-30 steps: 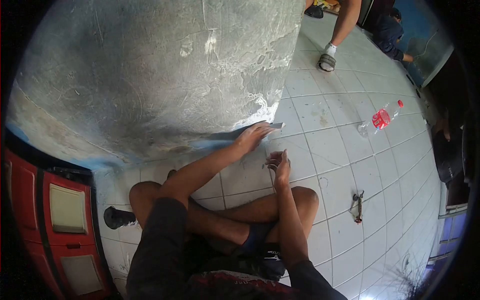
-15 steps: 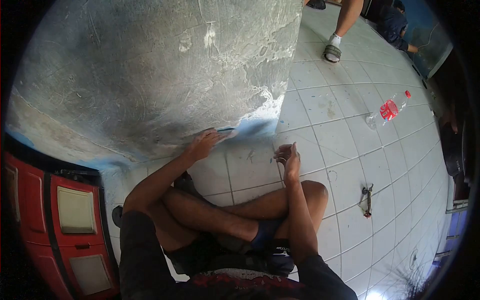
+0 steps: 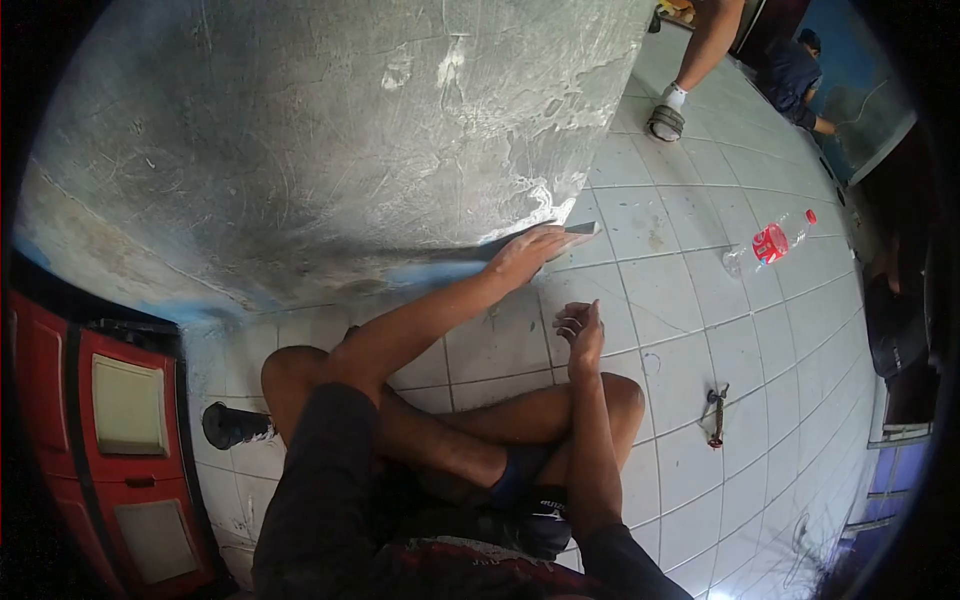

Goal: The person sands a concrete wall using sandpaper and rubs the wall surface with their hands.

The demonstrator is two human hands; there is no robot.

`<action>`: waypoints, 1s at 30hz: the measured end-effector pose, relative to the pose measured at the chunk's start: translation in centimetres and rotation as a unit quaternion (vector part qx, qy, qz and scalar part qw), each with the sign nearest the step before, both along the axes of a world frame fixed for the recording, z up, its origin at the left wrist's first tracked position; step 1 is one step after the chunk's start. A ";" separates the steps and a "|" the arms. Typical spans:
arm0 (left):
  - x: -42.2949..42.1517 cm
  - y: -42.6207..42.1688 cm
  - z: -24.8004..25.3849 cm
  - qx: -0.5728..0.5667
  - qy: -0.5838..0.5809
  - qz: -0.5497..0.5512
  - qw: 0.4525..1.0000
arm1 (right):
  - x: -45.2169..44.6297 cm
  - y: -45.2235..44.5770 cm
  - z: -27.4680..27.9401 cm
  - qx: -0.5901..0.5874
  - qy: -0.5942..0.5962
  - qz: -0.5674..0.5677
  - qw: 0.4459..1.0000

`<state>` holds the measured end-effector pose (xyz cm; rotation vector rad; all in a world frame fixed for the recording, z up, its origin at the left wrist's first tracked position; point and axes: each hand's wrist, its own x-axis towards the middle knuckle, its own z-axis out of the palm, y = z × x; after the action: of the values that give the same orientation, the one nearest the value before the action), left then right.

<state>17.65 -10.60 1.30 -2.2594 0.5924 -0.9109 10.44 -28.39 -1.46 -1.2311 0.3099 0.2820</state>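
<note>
The left hand [image 3: 530, 255], extended to the foot of a grey, roughly plastered wall with white patches [image 3: 330, 150], holds a thin, flat, grey sheet [image 3: 581, 236] beside the wall's lower corner. The sheet lies under the fingers and projects past their tips; the hand partly hides its contact with the wall. The right hand [image 3: 582, 335], fingers parted and loosely curled, hovers above the pale, square-tiled floor [image 3: 675, 300], near the sheet but apart from it, nearer the body. A clear plastic bottle with red label and cap [image 3: 770, 243] lies farther right.
</note>
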 end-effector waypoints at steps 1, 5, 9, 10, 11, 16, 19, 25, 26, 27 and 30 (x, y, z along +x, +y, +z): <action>-0.3 1.0 0.0 0.001 0.001 -0.003 1.000 | 0.0 -0.2 0.3 0.010 -0.010 -0.001 1.000; -3.4 6.9 -0.5 -0.100 0.147 -0.063 0.982 | 0.2 0.5 0.5 0.018 -0.014 0.000 1.000; -7.0 14.4 -2.5 -0.106 0.193 -0.062 0.974 | -0.1 1.5 0.6 0.013 -0.010 0.038 0.999; -8.2 15.5 -1.7 -0.103 0.191 -0.061 0.974 | -0.2 1.6 0.7 0.019 -0.014 0.056 0.998; -9.6 16.6 -0.8 -0.049 0.198 -0.024 0.979 | -0.2 1.8 0.7 0.023 -0.016 0.056 0.998; -11.3 18.1 0.1 -0.053 0.270 0.025 0.961 | 0.0 2.4 0.0 0.022 -0.024 0.062 0.998; -9.8 15.9 0.0 0.019 0.211 0.029 0.977 | 0.3 3.0 -0.6 0.021 -0.030 0.067 0.997; -4.7 4.7 2.9 -0.009 0.101 0.006 0.995 | 0.0 3.6 -1.3 -0.001 -0.015 0.071 0.997; -4.2 3.9 3.2 -0.003 0.061 0.002 0.998 | 0.1 3.5 -1.5 -0.003 -0.014 0.073 0.997; -3.9 3.8 3.0 -0.005 0.062 0.005 0.998 | 0.2 3.2 -1.6 0.000 -0.013 0.075 0.997; -3.9 4.0 2.4 -0.010 0.056 -0.008 0.998 | 0.3 2.6 -1.4 0.000 -0.018 0.066 0.998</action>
<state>13.79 -6.62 3.65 -2.3392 0.6547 -0.8056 10.72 -25.83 -2.82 -1.2568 0.1982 0.3724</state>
